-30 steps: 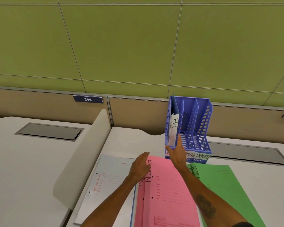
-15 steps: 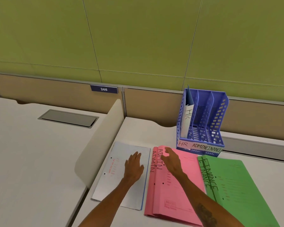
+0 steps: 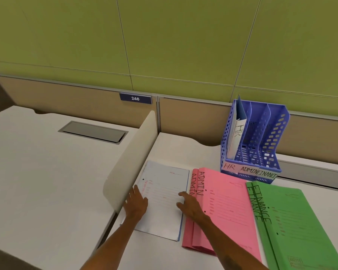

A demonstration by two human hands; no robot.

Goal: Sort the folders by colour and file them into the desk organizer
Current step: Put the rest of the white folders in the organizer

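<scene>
A pale blue folder (image 3: 164,193) lies flat on the desk at the left. My left hand (image 3: 136,204) rests on its left edge with fingers spread. My right hand (image 3: 189,204) lies on its right edge, fingers apart, beside two pink folders (image 3: 224,207) marked ADMIN. Two green folders (image 3: 293,223) marked FINANCE lie to the right. Behind them stands the blue desk organizer (image 3: 261,152), labelled HR, ADMIN and FINANCE. One pale blue folder (image 3: 236,131) marked HR stands upright in its left slot; the other two slots are empty.
A cream divider panel (image 3: 133,154) curves up just left of the blue folder, splitting off the neighbouring desk with its grey cable hatch (image 3: 93,131). A tan partition with a "246" plate (image 3: 135,98) and a green wall close the back.
Both hands moved left from the organizer and pink folders onto the flat blue folder, now at its two side edges. The view has swung down and left.
</scene>
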